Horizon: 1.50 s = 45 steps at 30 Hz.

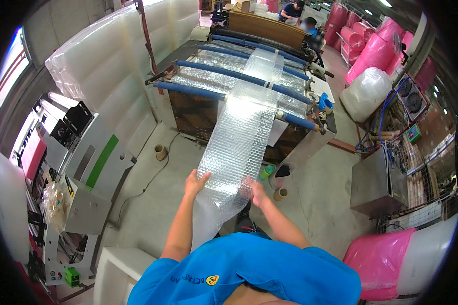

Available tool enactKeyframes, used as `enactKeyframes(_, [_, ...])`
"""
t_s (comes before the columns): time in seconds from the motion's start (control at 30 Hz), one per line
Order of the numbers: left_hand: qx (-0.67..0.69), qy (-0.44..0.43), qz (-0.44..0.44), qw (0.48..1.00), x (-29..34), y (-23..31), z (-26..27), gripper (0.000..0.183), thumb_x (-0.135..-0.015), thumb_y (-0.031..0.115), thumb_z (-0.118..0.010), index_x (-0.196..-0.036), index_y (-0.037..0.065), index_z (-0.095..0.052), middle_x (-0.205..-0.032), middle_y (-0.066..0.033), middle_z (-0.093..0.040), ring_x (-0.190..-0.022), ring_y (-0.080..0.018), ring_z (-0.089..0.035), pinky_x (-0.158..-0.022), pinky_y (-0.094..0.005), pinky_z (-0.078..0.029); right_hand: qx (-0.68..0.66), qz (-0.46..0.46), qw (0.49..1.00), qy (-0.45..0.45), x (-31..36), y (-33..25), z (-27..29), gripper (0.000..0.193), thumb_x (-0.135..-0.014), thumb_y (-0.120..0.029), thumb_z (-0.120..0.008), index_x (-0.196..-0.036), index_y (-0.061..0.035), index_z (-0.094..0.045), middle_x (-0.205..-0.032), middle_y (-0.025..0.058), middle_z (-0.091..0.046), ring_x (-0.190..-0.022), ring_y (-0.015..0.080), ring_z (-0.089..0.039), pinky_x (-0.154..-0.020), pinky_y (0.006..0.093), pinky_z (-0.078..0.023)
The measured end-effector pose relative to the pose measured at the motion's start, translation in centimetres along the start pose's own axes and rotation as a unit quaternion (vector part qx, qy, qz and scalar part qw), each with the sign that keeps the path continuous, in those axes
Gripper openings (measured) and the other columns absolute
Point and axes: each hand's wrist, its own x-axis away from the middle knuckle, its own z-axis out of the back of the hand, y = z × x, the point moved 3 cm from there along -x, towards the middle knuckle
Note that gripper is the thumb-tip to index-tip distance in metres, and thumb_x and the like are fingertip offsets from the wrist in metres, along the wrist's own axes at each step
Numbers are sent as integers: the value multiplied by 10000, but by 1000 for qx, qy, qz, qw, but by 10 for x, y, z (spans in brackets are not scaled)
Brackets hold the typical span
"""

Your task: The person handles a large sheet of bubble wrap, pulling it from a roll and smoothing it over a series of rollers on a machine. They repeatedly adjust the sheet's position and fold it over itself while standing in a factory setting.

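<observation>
The person's left hand (195,184) grips the left edge of a long strip of clear bubble wrap (237,134), its thumb laid over the near face and its fingers closed in at the margin. The right hand (257,193) is at the opposite edge, a little lower, with its fingertips drawn in against the film; they are partly blurred and overlapped by it, so how firmly they press cannot be told. Between the two hands the strip spans a fairly narrow width, and below them it bends and hangs loosely toward the person's body, in front of the blue shirt (249,269). Above the hands the strip slopes up to a machine, where it lies across the front roller (191,91), a blue-covered bar, and reaches back over further blue rollers (216,71). Wider silvery bubble sheeting (198,78) shows between these bars, beneath the strip. On the grey floor (173,195), one short cardboard tube (161,152) stands left of the strip and a second tube (280,194) stands near the right hand, with a green container (265,173) close by. A pale machine with a green stripe (102,161) is at far left, a metal cabinet (374,183) at right, and pink rolls (379,51) are stacked in the background, where another person (291,11) is visible.
</observation>
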Motion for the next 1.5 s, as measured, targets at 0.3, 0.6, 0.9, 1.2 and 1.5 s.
enactKeyframes(0.3, [-74, 26, 23, 997, -3, -2, 2, 503, -722, 450, -501, -1044, 64, -490, -958, -170, -542, -918, -325, -497, -774, -380, -390, 146, 138, 968, 149, -49, -33, 22, 215, -778, -278, -537, -790, -63, -535, -621, -23, -487, -526, 62, -446, -458, 213, -376])
enactKeyframes(0.6, [-85, 14, 97, 992, -23, -57, -42, 535, -736, 479, -463, -1091, 79, -461, -1023, -171, -511, -968, -305, -473, -803, -362, -375, 251, 106, 954, 124, -74, 1, 57, 262, -779, -289, -531, -789, -28, -540, -654, 17, -537, -538, 72, -470, -449, 201, -366])
enactKeyframes(0.9, [-94, 10, 89, 992, -111, 5, -77, 556, -743, 487, -445, -1119, 77, -437, -1052, -163, -500, -988, -306, -465, -821, -362, -367, 215, 116, 965, 96, -158, -82, 78, 283, -785, -302, -519, -781, -21, -550, -642, 25, -529, -524, 74, -460, -456, 202, -369])
enactKeyframes(1.2, [-45, 128, 37, 990, -175, 85, -107, 494, -742, 480, -451, -1002, 61, -478, -954, -172, -533, -908, -323, -496, -745, -383, -388, 180, 121, 974, 69, -196, -177, 74, 314, -783, -348, -510, -766, -37, -549, -667, 24, -525, -541, 78, -460, -478, 201, -387])
enactKeyframes(1.5, [58, 93, 0, 994, -203, 108, -107, 423, -670, 412, -593, -842, 34, -518, -766, -136, -564, -691, -253, -533, -635, -342, -411, 31, 8, 999, -20, -191, -164, 63, 552, -738, -555, -423, -864, -26, -517, -764, 73, -557, -698, 179, -539, -624, 307, -436])
